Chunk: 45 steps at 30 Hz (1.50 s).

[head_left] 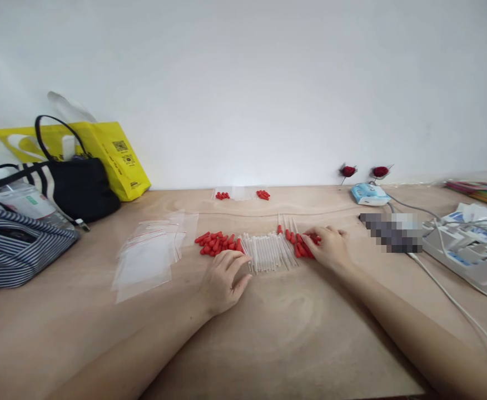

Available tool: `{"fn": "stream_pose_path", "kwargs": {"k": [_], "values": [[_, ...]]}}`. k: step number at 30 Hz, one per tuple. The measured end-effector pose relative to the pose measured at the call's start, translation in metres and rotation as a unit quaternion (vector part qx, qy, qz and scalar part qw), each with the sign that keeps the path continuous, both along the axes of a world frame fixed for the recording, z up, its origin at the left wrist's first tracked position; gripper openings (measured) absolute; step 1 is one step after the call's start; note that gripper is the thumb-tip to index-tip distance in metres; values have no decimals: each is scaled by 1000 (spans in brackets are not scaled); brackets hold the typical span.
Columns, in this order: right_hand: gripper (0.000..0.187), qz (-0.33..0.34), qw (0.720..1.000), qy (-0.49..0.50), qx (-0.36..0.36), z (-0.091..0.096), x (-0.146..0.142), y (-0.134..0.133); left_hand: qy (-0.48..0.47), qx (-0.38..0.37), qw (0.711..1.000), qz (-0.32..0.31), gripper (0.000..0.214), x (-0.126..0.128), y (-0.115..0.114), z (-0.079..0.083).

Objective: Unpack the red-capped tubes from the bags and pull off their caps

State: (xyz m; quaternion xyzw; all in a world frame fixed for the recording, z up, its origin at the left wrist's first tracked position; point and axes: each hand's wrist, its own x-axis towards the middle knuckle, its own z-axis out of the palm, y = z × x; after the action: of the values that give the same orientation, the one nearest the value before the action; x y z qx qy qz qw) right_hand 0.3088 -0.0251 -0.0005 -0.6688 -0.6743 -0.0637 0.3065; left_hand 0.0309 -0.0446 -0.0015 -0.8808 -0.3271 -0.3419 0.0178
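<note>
A row of thin clear tubes lies side by side in the middle of the table. My left hand rests at the row's left end, fingers bent and thumb apart, with nothing visible in its grasp. Beside its fingertips lies a pile of red rubber bulbs. My right hand leans over a smaller group of red bulbs at the row's right end. Its fingers are apart and touch the bulbs; part of that group is hidden under them. One red bulb sits near the upper tube ends.
Clear zip bags are fanned out on the left. Small bags with red bulbs lie by the wall. Handbags and a yellow bag stand at left. A blue-white packet, cables and a white tray occupy the right.
</note>
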Motion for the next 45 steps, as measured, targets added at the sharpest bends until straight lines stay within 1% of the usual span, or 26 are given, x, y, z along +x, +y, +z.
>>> {"fn": "stream_pose_path", "kwargs": {"k": [4,7,9,11,15,21,23,25,27,29,30,31,32,33,35,36,37,39,41,43,45], "values": [[30,-49,993,18,-110,4,15,19,2,-10,1000,-6,23,0,1,0],[29,-96,972,58,-208,11,15,39,0,-13,1000,-5,22,0,1,-1],[28,-92,954,80,-274,15,13,52,2,-16,1000,-3,21,0,1,-1],[28,-79,941,94,-315,17,9,64,4,-19,1000,0,20,-1,1,-1],[24,-79,926,109,-353,18,1,76,1,-17,1000,8,18,-2,2,0],[16,-90,924,128,-349,28,-4,74,3,-12,1000,5,17,-2,4,0],[15,-82,928,136,-338,33,-4,71,0,-8,1000,3,16,-2,4,-1],[19,-60,938,140,-311,40,-5,65,-3,-7,1000,3,15,-2,4,-1],[24,-33,950,141,-276,45,-9,54,-3,-9,1000,5,16,-2,4,-2],[22,4,965,135,-226,45,-18,36,-4,-8,1000,8,20,-2,5,-3],[19,33,973,127,-189,42,-24,25,-8,-4,1000,12,24,-2,5,-2],[17,96,985,93,-110,37,-31,13,-17,4,1000,18,30,-2,5,-2],[15,143,988,51,-35,31,-38,0,-30,15,999,24,36,-2,5,-1],[14,188,982,4,10,24,-44,-13,-44,27,998,30,42,-2,5,1],[15,242,966,-66,67,9,-55,-35,-53,48,997,32,49,-2,3,3],[16,265,957,-87,86,3,-59,-43,-44,56,997,24,48,-1,2,4],[17,283,950,-100,86,-1,-63,-50,-26,65,997,10,44,-1,0,5],[19,299,945,-98,89,-6,-68,-57,14,84,996,-26,30,1,-4,6],[19,310,942,-77,99,-7,-71,-58,45,102,992,-53,18,4,-7,6],[19,326,936,-53,121,-7,-73,-56,62,113,990,-56,14,7,-9,4],[17,328,933,-38,142,-8,-74,-53,69,120,989,-43,13,8,-11,4]]}}
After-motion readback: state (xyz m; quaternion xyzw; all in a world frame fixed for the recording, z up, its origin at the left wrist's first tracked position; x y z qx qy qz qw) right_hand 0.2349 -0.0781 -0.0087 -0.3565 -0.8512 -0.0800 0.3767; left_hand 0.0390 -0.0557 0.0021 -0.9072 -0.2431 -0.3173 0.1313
